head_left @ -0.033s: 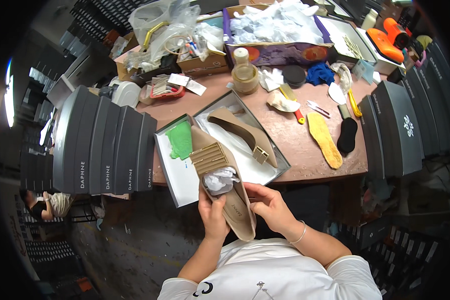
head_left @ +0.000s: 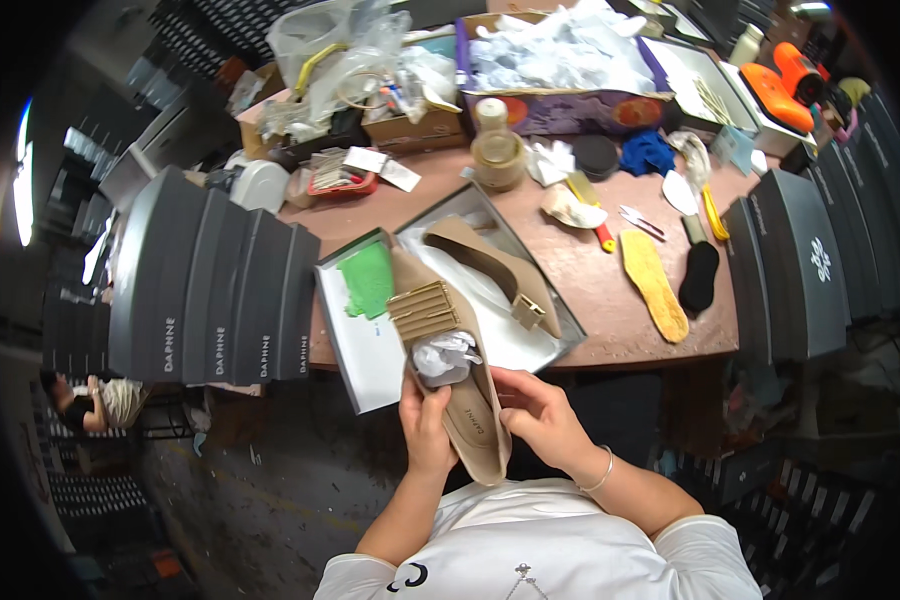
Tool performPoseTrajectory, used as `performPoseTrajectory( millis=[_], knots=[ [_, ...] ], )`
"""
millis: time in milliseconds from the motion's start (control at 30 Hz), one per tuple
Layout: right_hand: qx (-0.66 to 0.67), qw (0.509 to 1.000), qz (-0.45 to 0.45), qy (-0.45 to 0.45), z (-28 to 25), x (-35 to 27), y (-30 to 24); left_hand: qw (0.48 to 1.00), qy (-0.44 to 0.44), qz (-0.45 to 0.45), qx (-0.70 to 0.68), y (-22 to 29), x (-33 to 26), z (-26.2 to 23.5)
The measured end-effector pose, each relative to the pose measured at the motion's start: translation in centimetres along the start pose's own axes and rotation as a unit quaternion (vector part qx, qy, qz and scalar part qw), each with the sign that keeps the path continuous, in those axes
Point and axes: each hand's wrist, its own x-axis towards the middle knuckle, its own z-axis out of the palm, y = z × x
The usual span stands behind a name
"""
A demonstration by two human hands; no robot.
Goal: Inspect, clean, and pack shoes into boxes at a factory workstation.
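A pinkish-brown desk (head_left: 595, 278) with a worn, scuffed top runs across the room, flanked by rows of dark shoe boxes at left (head_left: 200, 290) and right (head_left: 805, 265). Along its back sit a purple-edged carton (head_left: 550, 112) heaped with white paper and a jar (head_left: 497, 165); a yellow insole (head_left: 654, 285) lies nearer the front. An open box (head_left: 342, 355) holds a second shoe (head_left: 490, 262). The beige shoe (head_left: 473, 420) is held at the desk's front edge, toe above that box, heel toward the white shirt. The left hand (head_left: 428, 430) pinches its side between thumb and fingers; the right hand (head_left: 545, 415) curls against the opposite edge, whether gripping I cannot tell. Below spreads a dark, stained floor (head_left: 270, 490); far left, a co-worker (head_left: 82, 408) sits.
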Motion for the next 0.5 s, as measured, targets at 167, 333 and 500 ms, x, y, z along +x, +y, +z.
performPoseTrajectory(
  millis=[167,333,500],
  knots=[
    [-0.405,0.869,-0.269,-0.094,1.4,-0.4,-0.9,0.955,-0.237,-0.159,-0.083,0.8,2.0,-4.0],
    [-0.469,0.805,-0.332,-0.15,2.9,-1.1,-1.0,0.875,-0.329,-0.216,-0.282,1.0,1.8,-3.7],
    [-0.464,0.798,-0.35,-0.16,3.8,-1.3,-1.2,0.863,-0.296,-0.213,-0.349,0.2,1.7,-3.8]
  ],
)
